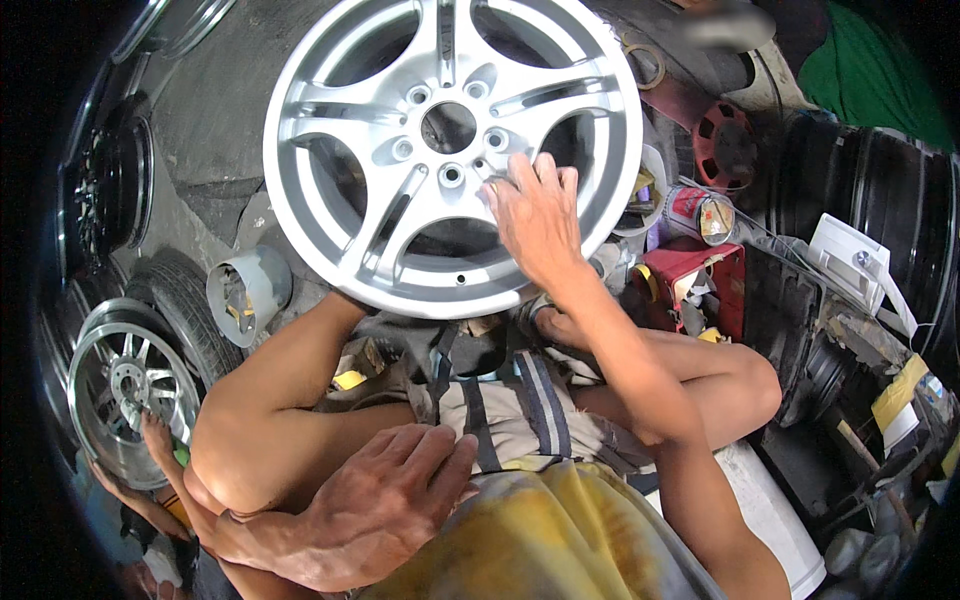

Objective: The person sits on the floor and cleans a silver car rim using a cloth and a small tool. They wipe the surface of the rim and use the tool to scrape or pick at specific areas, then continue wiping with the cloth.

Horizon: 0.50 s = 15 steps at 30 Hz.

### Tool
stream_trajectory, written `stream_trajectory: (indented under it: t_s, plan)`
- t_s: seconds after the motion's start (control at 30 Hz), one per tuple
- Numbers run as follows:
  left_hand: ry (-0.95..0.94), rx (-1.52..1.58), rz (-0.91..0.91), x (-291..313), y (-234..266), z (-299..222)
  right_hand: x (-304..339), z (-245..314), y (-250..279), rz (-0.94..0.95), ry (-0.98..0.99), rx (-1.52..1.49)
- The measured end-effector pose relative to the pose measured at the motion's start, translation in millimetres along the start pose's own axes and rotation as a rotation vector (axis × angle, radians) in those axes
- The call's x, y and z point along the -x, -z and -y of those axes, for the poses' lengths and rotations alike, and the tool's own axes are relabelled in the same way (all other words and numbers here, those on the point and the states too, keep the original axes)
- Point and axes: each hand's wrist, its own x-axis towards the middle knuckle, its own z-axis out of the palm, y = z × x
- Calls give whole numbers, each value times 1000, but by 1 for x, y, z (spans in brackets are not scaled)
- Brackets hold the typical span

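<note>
A silver alloy wheel [375,150] with wide split spokes stands in front of my crossed legs, its face toward me. My right hand [540,220] rests on the lower right spoke, near the bolt holes. Its fingers are slightly bent and spread, with the tips on the metal; anything thin under them is hidden. My left hand [385,500] hovers before my belly, back upward, with loosely stretched fingers. It is apart from the wheel, and nothing shows in it.
At the left, another person's hand [155,435] touches a second alloy wheel [90,375] beside a tyre [185,300]. A grey tub [275,275] stands near my left knee. On the right lie a tin can [690,210], a red box [725,285] and a white box-like part [845,255].
</note>
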Motion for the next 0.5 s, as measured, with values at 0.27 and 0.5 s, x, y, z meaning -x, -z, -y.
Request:
stream_trajectory:
  t_s: [0.27,0.5]
  plan:
    - [-48,-103,39,-4,-27,1,-8,10,-12,-85,-52,-28]
    - [-90,-157,78,-6,-39,0,-14,21,-21,-131,-159,-36]
